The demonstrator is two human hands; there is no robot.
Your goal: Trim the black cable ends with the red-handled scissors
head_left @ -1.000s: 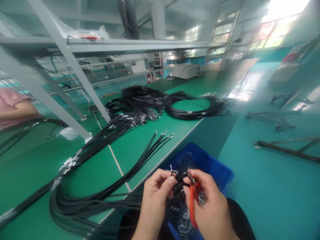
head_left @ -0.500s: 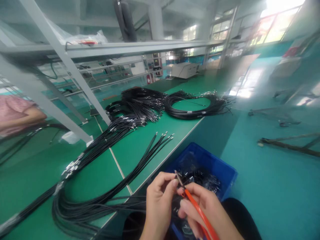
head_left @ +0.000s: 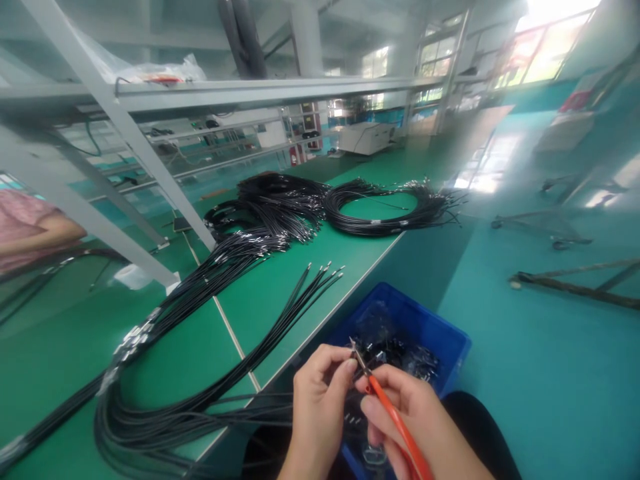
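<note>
My left hand [head_left: 323, 393] is closed in a pinch at the bottom centre, over the near edge of the green table [head_left: 280, 293]. What its fingertips hold is too small to make out. Beside it, my right hand [head_left: 405, 407] is wrapped round orange-handled pliers [head_left: 397, 417], whose metal tip reaches up to the left thumb and forefinger. Beneath both hands sits a blue bin [head_left: 425, 327] with small dark and clear parts in it. Black cables [head_left: 270, 347] curve over the table on the left, some running behind my left wrist.
Coiled black cables [head_left: 370, 223] and another pile [head_left: 280, 200] lie farther back. A grey shelf frame [head_left: 145, 167] rises at the left, with a person's arm [head_left: 50, 230] beyond it. A pale box [head_left: 365, 138] stands behind. Wheeled stand legs [head_left: 575, 287] are at the right.
The surroundings have shifted slightly left in the view. Both hands keep nearly the same pose, with the pliers still at the left fingertips.
</note>
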